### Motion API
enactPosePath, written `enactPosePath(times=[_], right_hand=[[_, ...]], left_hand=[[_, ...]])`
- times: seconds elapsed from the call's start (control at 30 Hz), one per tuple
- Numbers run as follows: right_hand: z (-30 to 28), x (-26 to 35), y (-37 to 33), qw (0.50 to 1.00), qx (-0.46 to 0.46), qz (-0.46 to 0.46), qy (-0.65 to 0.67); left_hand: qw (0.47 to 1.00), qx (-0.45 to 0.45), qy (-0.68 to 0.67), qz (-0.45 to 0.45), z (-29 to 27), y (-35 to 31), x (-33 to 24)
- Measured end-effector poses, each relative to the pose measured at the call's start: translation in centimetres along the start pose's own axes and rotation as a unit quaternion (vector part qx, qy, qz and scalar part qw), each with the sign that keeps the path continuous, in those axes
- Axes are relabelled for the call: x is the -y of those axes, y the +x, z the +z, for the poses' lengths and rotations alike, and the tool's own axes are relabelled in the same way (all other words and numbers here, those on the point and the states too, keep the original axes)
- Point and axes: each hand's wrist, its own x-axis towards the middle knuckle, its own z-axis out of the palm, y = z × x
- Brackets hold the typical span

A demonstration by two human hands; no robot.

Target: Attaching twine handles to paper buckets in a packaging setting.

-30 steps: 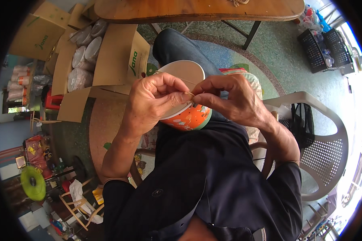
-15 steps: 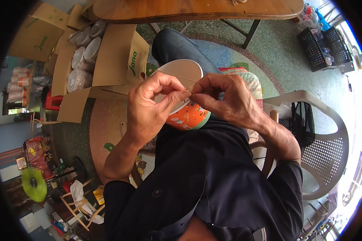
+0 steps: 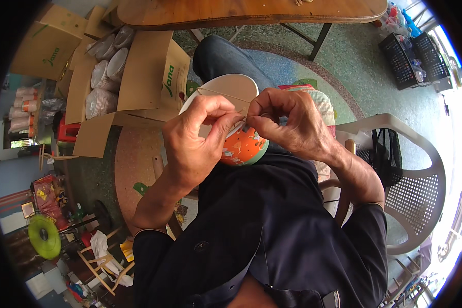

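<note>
A round paper tub (image 3: pixel 244 146), orange with printed figures, green at the base and white inside, rests tilted on my lap between both hands. Across its mouth runs a thin tan string (image 3: pixel 223 96). At the near rim my left hand (image 3: pixel 190 143) pinches the string between thumb and index finger. Right beside it, my right hand (image 3: pixel 297 123) is closed in a pinch at the same spot, on the string near the rim. The fingers hide most of that spot, so whether there is a knot or a hole cannot be told.
An open cardboard box (image 3: pixel 143 77) with several wrapped stacks of white bowls stands at left. A wooden table (image 3: pixel 251 13) is ahead, with a tan string bundle on it. At right are a pale plastic chair (image 3: pixel 416 190) holding a black mesh bag and black crates (image 3: pixel 400 61).
Both hands stay at the tub's rim. My fingertips have shifted slightly upward and apart, and more of the orange wall shows below them.
</note>
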Motion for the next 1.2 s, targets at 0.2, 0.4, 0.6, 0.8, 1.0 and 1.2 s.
enactPosePath(times=[0.2, 0.4, 0.6, 0.8, 1.0, 1.2], right_hand=[[0.3, 0.0, 0.0, 1.000, -0.017, -0.022, 0.009], [0.2, 0.3, -0.1, 0.997, -0.024, -0.055, -0.052], [-0.6, 0.1, 0.3, 0.993, -0.010, -0.083, -0.082], [-0.9, 0.0, 0.5, 0.997, -0.003, -0.077, -0.030], [-1.5, 0.5, 0.4, 0.977, 0.042, -0.173, -0.115], [-1.2, 0.7, 0.2, 0.976, 0.033, -0.142, -0.163]], left_hand=[[0.983, 0.015, 0.122, 0.135, -0.3, 0.4, 0.2], [0.986, 0.066, 0.132, 0.079, -0.7, 0.6, 0.0], [0.912, 0.256, -0.203, -0.246, -2.7, 2.2, 0.6], [0.844, 0.272, -0.340, -0.314, -2.7, 2.4, 1.6], [0.877, 0.254, -0.292, -0.285, -2.6, 2.3, 1.5], [0.929, 0.229, -0.166, -0.239, -2.1, 2.1, 0.4]])
